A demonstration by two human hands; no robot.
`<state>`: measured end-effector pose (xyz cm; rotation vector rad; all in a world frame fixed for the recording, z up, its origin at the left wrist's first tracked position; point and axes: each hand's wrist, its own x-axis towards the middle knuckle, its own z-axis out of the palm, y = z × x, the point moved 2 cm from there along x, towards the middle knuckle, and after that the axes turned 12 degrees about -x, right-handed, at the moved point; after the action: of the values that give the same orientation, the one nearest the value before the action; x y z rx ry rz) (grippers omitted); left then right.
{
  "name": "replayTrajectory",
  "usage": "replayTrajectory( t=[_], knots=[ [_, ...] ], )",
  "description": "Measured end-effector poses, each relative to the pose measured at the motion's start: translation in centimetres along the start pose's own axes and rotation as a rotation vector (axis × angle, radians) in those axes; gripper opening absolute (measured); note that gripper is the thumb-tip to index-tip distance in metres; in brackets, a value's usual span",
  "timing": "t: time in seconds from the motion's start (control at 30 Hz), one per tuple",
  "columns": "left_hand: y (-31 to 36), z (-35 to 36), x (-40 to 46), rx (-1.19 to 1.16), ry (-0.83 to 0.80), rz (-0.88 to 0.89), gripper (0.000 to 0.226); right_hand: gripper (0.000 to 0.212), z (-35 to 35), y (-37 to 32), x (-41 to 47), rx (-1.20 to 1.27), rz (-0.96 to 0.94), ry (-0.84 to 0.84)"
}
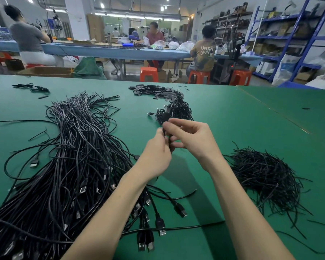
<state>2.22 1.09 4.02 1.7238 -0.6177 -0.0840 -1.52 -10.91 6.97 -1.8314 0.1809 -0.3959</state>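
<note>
Well, the job looked nowhere near its end. The person's left hand [156,152] and right hand [193,139] met above the middle of the green table [233,119]. Both were curled round a black cable [167,136] pinched between the fingers, which was held up off the surface just in front of a small heap of bundled cables [175,109]. Whether a tie was already round it I could not tell, because the fingers hid that part.

Judging by the piles, only a small share was done. The bundled heap was modest, while a great loose sheaf of USB cables [79,147] sprawled over the left of the table, plugs toward the person. A bristling mound of black ties [265,171] lay to the right, near the right forearm. A scatter of flat black pieces [154,91] lay beyond the bundles at the far edge.

The table had a green top, with a seam running off to the right. Beyond it, people sat on orange stools [148,74] at a long blue bench [105,50]. Blue shelving [296,36] loaded with boxes lined the right wall under strip lights.
</note>
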Motion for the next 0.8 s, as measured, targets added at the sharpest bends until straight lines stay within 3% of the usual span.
replayTrajectory(
  t=[0.07,0.17,0.27,0.4,0.63,0.7,0.8],
  knots=[
    [0.3,0.5,-0.3,0.061,-0.024,0.039,0.025,0.033,0.1,0.0,0.1,-0.227,-0.009,0.144],
    [0.4,0.9,-0.4,0.102,-0.081,0.052,0.030,0.027,-0.1,-0.1,0.2,-0.410,-0.069,0.245],
    [0.4,1.3,-0.5,-0.002,-0.072,0.059,0.010,0.032,-1.0,0.2,0.3,-0.423,-0.107,0.241],
    [0.1,2.4,-0.6,-0.155,0.014,0.062,0.003,0.026,-1.7,0.6,0.1,-0.324,-0.050,0.184],
    [-1.1,2.0,-0.1,-0.539,0.139,-0.132,0.016,0.027,-2.8,1.0,0.1,-0.082,0.128,-0.042],
    [-1.1,1.3,0.3,-0.747,0.164,-0.171,0.016,0.016,-3.9,1.6,0.1,-0.332,0.087,-0.154],
    [-0.9,0.2,0.7,-0.923,0.182,-0.205,0.017,0.005,-3.9,2.4,-0.4,-0.731,0.026,-0.522]
  ],
)
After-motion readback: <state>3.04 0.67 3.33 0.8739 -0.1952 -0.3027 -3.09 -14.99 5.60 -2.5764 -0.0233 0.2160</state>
